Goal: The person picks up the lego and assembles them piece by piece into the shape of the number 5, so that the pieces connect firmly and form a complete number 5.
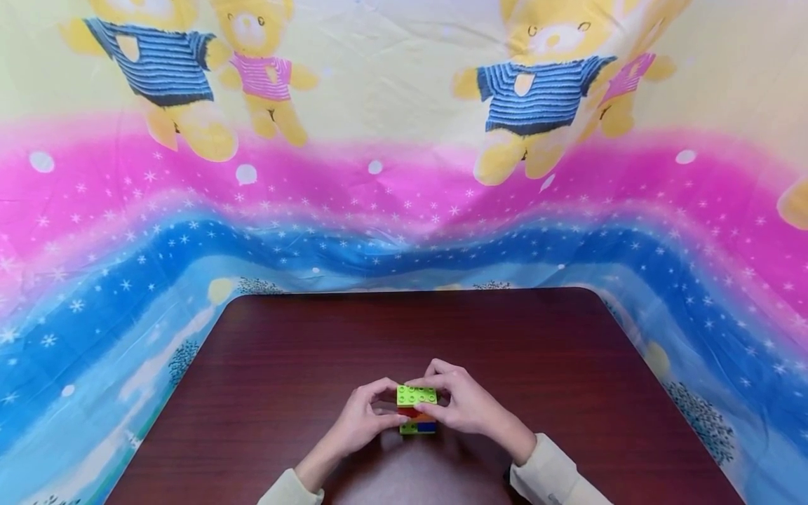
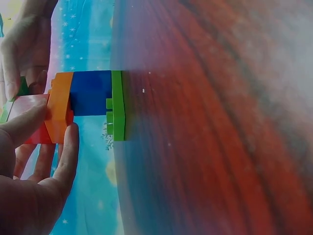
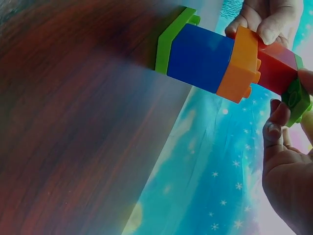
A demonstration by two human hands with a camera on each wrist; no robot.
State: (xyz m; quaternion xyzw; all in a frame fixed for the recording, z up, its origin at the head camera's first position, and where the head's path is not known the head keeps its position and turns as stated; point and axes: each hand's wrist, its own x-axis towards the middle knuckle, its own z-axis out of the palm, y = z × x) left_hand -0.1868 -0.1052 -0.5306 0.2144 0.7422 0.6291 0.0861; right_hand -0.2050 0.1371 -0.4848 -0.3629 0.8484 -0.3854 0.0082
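Observation:
A stack of toy building bricks stands on the table. From the bottom it has a thin green brick [image 2: 119, 107], a blue brick [image 3: 200, 58] at one end, an orange brick [image 3: 237, 63], a red brick [image 3: 277, 67] and a light-green studded brick [image 1: 416, 396] on top. My left hand [image 1: 361, 422] holds the stack from the left, thumb on the red brick and a fingertip at the orange one. From the right, my right hand [image 1: 470, 403] pinches the top green brick between thumb and fingers. In the right wrist view, that green brick overhangs the red one.
The dark wood-grain table [image 1: 284, 351] has rounded far corners. A cloth [image 1: 379, 189] printed with bears and snowflakes hangs behind it and along both sides. Pale sleeves [image 1: 555, 473] cover the forearms near the table's front.

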